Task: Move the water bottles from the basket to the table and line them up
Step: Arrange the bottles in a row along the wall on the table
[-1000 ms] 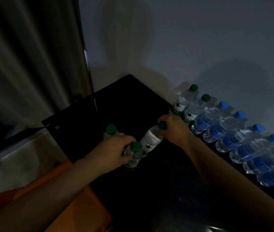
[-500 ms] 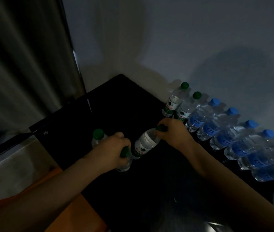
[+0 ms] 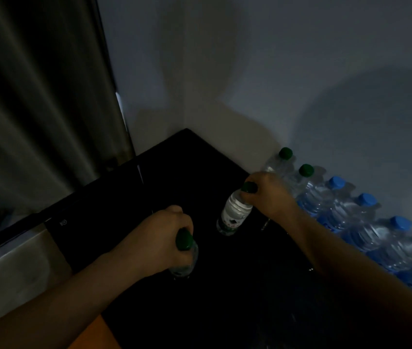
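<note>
My left hand (image 3: 160, 241) grips a green-capped water bottle (image 3: 184, 258) by its neck over the black table (image 3: 149, 187). My right hand (image 3: 266, 193) holds a second green-capped bottle (image 3: 233, 214) near its cap, tilted, with a white and green label showing. Along the wall at the right stands a row of bottles: two with green caps (image 3: 306, 170) at the far end, then several with blue caps (image 3: 366, 199). A third green-capped bottle seen earlier by my left hand is hidden now.
A dark curtain (image 3: 36, 109) hangs at the left beside a pale wall (image 3: 250, 71). An orange surface (image 3: 94, 336), perhaps the basket, shows at the bottom left below my left forearm. A grey ledge (image 3: 11, 268) runs beside the table's left edge.
Both hands have lifted their bottles and moved toward the right. The right hand's bottle is now closer to the green-capped end of the row. The view has shifted.
</note>
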Action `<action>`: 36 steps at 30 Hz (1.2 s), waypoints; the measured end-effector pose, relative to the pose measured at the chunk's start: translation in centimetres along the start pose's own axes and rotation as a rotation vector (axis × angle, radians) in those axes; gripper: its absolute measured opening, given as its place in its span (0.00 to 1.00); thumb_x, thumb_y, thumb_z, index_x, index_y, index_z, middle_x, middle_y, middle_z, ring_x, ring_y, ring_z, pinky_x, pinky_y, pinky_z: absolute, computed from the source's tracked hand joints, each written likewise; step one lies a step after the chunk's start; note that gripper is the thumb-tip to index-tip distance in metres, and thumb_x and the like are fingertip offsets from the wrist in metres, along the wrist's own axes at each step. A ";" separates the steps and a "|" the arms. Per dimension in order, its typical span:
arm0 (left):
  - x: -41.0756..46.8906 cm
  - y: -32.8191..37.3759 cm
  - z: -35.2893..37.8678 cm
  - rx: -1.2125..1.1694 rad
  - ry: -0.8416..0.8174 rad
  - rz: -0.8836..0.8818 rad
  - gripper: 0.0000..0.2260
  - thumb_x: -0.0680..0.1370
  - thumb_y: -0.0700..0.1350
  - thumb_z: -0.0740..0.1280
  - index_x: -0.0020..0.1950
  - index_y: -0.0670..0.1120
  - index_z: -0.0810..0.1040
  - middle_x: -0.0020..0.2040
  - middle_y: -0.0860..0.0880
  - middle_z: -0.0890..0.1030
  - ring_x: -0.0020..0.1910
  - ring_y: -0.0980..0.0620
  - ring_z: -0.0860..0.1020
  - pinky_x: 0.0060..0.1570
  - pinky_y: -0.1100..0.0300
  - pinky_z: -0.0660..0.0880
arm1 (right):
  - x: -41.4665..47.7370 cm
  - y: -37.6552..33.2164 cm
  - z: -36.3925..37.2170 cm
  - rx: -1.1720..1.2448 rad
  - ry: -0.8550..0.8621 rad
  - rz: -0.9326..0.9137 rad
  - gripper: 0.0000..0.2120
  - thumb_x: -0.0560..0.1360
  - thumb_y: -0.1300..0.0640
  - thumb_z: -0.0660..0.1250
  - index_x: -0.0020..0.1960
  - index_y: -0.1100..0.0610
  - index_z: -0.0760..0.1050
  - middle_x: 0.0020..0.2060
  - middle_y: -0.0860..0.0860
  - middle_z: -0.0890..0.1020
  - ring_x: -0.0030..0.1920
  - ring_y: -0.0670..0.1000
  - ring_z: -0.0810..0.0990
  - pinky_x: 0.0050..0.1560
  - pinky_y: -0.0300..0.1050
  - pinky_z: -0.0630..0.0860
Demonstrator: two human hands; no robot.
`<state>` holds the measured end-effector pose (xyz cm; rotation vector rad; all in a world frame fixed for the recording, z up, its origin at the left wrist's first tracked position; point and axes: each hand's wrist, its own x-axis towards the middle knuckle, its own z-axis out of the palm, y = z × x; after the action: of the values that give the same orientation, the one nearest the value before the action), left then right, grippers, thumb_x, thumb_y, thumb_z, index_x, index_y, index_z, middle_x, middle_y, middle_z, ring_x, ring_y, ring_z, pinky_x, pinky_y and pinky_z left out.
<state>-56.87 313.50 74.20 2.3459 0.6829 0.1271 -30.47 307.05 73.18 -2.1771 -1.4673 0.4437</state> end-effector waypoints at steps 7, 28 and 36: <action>3.1 -0.2 -0.4 0.008 0.070 -0.018 0.10 0.62 0.51 0.76 0.39 0.55 0.77 0.40 0.57 0.72 0.38 0.59 0.75 0.36 0.68 0.72 | 5.8 1.8 -2.5 -0.024 0.050 0.027 0.06 0.71 0.64 0.68 0.44 0.68 0.77 0.39 0.60 0.80 0.39 0.54 0.77 0.35 0.44 0.69; 10.2 -1.1 -0.7 0.007 0.123 -0.049 0.11 0.60 0.49 0.76 0.39 0.53 0.78 0.40 0.57 0.74 0.37 0.59 0.76 0.35 0.67 0.73 | 14.8 6.1 -3.1 -0.153 0.108 0.131 0.10 0.72 0.58 0.70 0.47 0.64 0.77 0.42 0.59 0.80 0.36 0.53 0.75 0.31 0.41 0.67; 10.9 -1.5 -0.8 -0.009 0.112 -0.062 0.11 0.60 0.49 0.75 0.39 0.53 0.78 0.41 0.56 0.75 0.38 0.59 0.76 0.36 0.67 0.73 | 15.4 5.7 -3.2 -0.158 0.114 0.123 0.11 0.73 0.57 0.69 0.50 0.65 0.78 0.45 0.60 0.81 0.44 0.58 0.80 0.39 0.45 0.72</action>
<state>-48.43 320.45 72.87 2.3200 0.8067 0.2354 -18.62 318.91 72.69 -2.3838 -1.3537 0.2470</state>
